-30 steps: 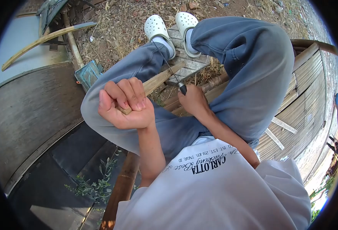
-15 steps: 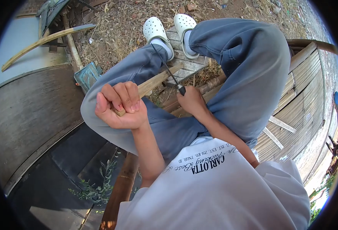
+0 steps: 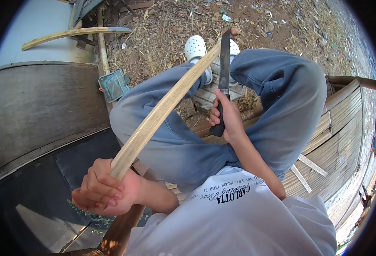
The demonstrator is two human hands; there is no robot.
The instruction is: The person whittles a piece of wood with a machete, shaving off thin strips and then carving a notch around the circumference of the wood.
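Left hand (image 3: 105, 187) curls tight round wooden stick (image 3: 167, 106), which points to one o'clock; right hand (image 3: 232, 119) wraps around knife (image 3: 224, 68), pointing to twelve o'clock.

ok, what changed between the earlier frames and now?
Left hand drew back toward the body with the wooden strip. The knife in the right hand swung rightward, blade now broadside to camera. Nothing grabbed or released; each hand keeps its item.

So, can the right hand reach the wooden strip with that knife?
Probably yes: the right hand grips the knife, which appears close beside the wooden strip near its far end, with nothing visible between them.
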